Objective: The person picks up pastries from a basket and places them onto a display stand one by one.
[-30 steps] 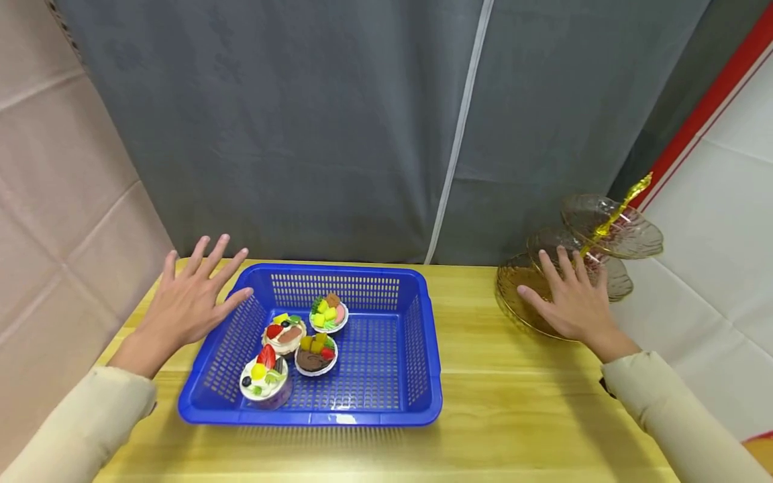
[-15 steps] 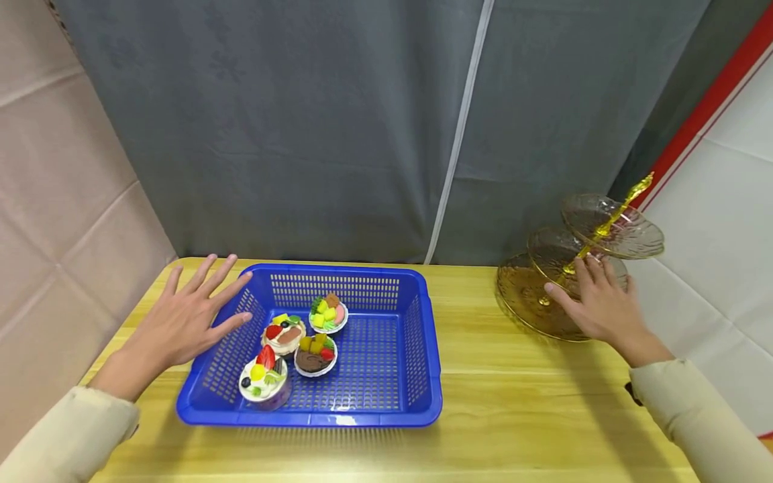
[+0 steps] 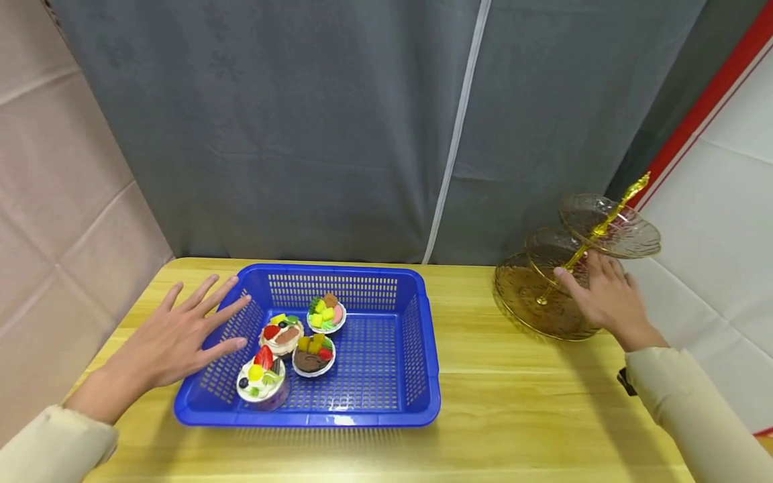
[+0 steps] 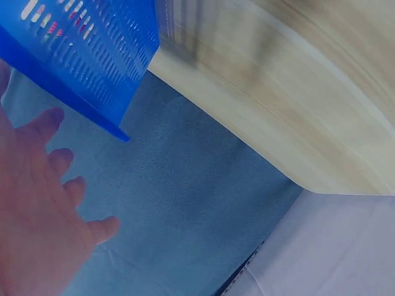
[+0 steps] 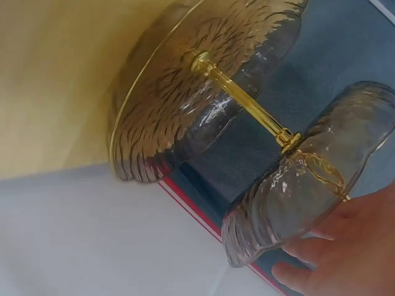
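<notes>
A blue plastic basket stands on the table with several toy cupcakes in its left half. One cupcake has white cream and a strawberry; a chocolate one lies to its right. My left hand hovers beside the basket's left rim, fingers spread, holding nothing. At the right stands a three-tier cake stand with clear amber plates and a gold pole. My right hand reaches in by the middle tier, below the top plate, thumb apart from the fingers. Whether its fingertips touch the stand I cannot tell.
The wooden table meets a grey curtain at the back. A pale cloth wall rises on the left. On the right hangs a white panel with a red border, close to the stand.
My right hand has moved right to the middle tier, its thumb now near the pole. My left hand has drifted slightly down and left. Basket and cupcakes stay in place.
</notes>
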`<state>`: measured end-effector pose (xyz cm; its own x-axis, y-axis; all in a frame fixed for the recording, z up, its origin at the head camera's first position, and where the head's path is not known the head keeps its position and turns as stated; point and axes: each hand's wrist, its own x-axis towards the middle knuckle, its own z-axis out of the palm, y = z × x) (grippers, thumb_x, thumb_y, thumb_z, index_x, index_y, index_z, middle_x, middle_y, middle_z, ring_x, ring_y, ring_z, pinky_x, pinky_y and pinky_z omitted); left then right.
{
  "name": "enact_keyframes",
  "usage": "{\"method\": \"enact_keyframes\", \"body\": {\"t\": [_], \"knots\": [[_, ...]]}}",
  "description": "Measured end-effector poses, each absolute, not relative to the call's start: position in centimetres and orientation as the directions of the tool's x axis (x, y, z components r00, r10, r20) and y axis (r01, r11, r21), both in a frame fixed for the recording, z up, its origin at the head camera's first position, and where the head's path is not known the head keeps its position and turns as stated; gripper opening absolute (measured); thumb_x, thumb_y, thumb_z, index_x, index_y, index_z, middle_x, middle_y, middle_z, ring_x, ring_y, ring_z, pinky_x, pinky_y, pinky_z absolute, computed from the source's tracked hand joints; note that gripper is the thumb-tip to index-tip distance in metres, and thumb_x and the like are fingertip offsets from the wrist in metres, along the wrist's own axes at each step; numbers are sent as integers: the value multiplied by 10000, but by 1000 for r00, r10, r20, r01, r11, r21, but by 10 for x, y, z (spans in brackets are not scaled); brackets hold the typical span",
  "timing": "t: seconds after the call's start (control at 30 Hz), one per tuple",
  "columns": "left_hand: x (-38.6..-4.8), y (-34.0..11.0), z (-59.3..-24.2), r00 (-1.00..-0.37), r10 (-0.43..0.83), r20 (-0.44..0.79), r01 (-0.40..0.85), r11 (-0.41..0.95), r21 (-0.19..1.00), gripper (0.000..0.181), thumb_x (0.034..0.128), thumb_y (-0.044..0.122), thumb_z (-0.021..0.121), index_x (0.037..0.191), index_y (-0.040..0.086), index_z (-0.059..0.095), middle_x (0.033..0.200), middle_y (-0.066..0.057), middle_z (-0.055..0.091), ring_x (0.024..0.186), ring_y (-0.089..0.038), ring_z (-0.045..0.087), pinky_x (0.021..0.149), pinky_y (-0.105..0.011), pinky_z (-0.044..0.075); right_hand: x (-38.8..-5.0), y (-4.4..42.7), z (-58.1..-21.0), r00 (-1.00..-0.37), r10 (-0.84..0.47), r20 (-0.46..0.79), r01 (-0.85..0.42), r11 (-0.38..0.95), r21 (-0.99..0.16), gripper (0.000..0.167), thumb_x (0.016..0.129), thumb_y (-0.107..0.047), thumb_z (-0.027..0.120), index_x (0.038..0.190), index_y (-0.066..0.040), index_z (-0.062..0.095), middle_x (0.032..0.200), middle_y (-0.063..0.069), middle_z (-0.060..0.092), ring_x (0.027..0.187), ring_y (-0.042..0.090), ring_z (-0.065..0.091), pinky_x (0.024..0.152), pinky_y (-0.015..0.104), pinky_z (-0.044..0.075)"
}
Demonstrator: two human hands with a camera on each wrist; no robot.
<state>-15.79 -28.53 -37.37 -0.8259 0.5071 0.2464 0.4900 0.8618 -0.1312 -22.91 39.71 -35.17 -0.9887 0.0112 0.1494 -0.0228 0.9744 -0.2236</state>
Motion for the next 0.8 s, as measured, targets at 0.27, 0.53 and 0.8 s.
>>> {"method": "enact_keyframes", "body": {"t": [0.27,0.53,0.8], "knots": [[-149,-286,-377,-828,527,194,518,850,-98,731,899,662,554,1464,200,515,1583,-138,345,1461,-403,262,1098,-707,181,-240,395,-347,-993,116,26,94,902,-421,986,985,-688,213,1532,81,-72,1539,421,57,1322,675,143,1023,772,150],[-140,-288,-383,-789,572,223,568,818,-88,744,869,666,595,1431,178,555,1560,-140,386,1438,-395,326,1185,-401,-146,-246,389,-342,-989,136,53,84,830,-551,956,999,-658,194,1506,150,122,1464,447,219,1304,634,251,999,742,247],[-131,-288,-387,-792,579,195,581,812,-53,809,800,729,620,1373,159,615,1512,-142,455,1349,-433,443,1175,-338,-142,-251,387,-340,-987,136,81,67,820,-569,866,1024,-607,163,1401,154,334,1360,431,314,1230,607,329,945,706,299]]}}
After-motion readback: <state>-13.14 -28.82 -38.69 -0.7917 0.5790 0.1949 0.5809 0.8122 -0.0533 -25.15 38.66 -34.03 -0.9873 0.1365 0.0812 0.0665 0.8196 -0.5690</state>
